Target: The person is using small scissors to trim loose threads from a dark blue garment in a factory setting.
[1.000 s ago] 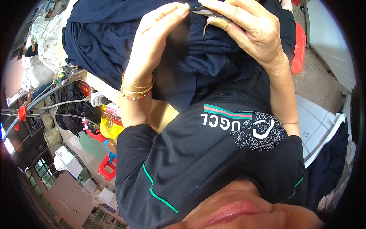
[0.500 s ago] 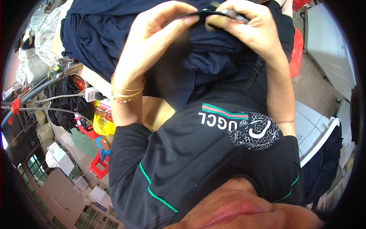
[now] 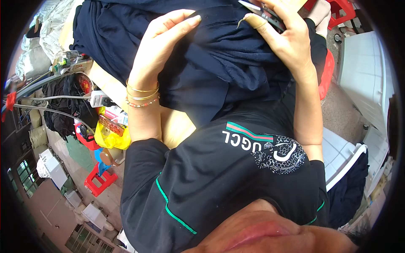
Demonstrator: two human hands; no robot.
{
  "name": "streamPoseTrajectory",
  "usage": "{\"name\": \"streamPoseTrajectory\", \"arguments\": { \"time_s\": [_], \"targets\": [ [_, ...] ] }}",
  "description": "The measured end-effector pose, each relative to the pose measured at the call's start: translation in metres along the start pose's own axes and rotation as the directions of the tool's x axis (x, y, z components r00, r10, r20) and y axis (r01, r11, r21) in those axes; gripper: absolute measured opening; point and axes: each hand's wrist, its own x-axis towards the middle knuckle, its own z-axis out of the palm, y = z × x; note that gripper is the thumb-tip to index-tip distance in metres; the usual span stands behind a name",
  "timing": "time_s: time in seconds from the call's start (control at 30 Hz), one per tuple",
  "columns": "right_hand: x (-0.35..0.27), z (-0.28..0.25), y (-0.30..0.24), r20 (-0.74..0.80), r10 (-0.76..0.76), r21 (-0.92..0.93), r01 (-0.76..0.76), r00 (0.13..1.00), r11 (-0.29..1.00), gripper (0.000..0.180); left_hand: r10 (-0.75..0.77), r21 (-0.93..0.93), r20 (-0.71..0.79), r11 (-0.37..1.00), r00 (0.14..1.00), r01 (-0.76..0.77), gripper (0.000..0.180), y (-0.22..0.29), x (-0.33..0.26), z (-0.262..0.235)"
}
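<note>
Dark navy fabric (image 3: pixel 236 59) lies bunched across my lap and the pale wooden table. My left hand (image 3: pixel 162 42), with bracelets on its wrist, pinches an edge of this fabric between thumb and fingertips. To the right, my right hand (image 3: pixel 291 46) holds small thread snips (image 3: pixel 263 16) in its fingers, the pointed metal blades toward the upper left. A yellowish covering (image 3: pixel 255 21) wraps the right thumb, with a loose strip at its tip. The right hand is just over the fabric; I cannot tell whether it touches it.
The pale wooden table (image 3: pixel 179 126) shows beside my left forearm. A yellow bag (image 3: pixel 112 137) with small items and a red stool (image 3: pixel 101 183) stand at left. White bins (image 3: pixel 365 71) are on the right. A red stool (image 3: pixel 341 12) and someone's feet appear at upper right.
My hands have moved apart; the right one has shifted right with the snips. The dark strip of fabric both hands held up between them now lies lower, with only the left hand on it.
</note>
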Motion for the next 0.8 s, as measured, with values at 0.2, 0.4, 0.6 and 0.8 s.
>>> {"name": "streamPoseTrajectory", "arguments": {
  "time_s": [0.2, 0.4, 0.6, 0.8],
  "targets": [
    [0.006, 0.005, -0.015, 0.161, -0.223, -0.168, 0.249, 0.962, 0.954, 0.034, -0.034, -0.134, 0.007, 0.990, 0.999, 0.034, 0.023, -0.003, 0.001, 0.006],
    [0.009, 0.016, -0.008, 0.198, -0.234, -0.162, 0.268, 0.952, 0.950, 0.030, -0.050, -0.002, 0.000, 0.999, 0.999, 0.050, 0.026, -0.019, 0.000, -0.008],
    [0.010, 0.020, -0.006, 0.176, -0.251, -0.157, 0.279, 0.952, 0.947, 0.025, -0.014, 0.055, 0.004, 0.998, 1.000, 0.014, 0.027, -0.019, -0.001, -0.007],
    [0.019, 0.028, -0.011, 0.194, 0.021, 0.036, -0.029, 0.981, 0.999, 0.032, 0.079, 0.013, 0.006, 0.997, 0.997, -0.079, 0.025, -0.024, -0.001, -0.003]
  ]
}}
